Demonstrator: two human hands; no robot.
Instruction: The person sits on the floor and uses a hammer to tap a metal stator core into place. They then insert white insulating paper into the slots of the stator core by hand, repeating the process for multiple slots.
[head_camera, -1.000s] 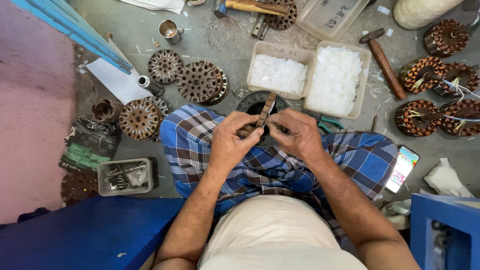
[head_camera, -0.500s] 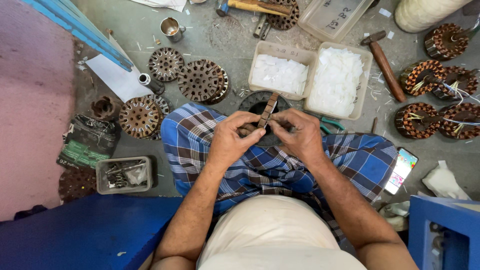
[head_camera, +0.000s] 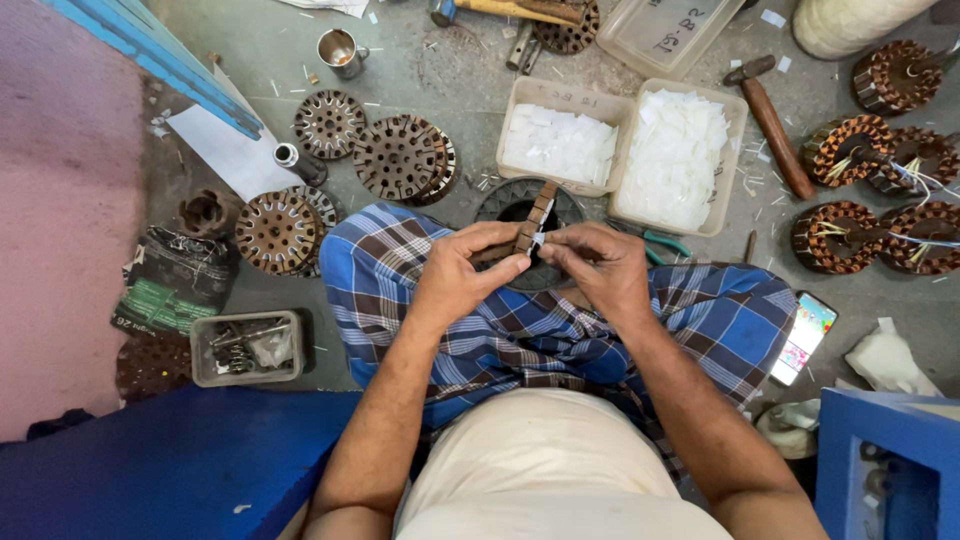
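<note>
My left hand (head_camera: 468, 270) grips a round brown slotted stator core (head_camera: 533, 222), held on edge over my lap. My right hand (head_camera: 590, 265) pinches a small white paper strip (head_camera: 539, 239) against the core's rim. Both hands meet above the blue checked cloth (head_camera: 520, 330) across my knees. Below the core, a dark round ring (head_camera: 515, 200) lies on the floor, partly hidden by my hands.
Two trays of white paper pieces (head_camera: 620, 145) sit just beyond my hands. Bare stator cores (head_camera: 395, 155) lie to the left, copper-wound stators (head_camera: 880, 190) to the right. A hammer (head_camera: 770, 120), a metal cup (head_camera: 340, 50), a small parts box (head_camera: 245, 345) and a phone (head_camera: 805, 335) surround me.
My hands and the core stay in nearly the same place. My right fingers have shifted slightly along the core's rim with the white strip.
</note>
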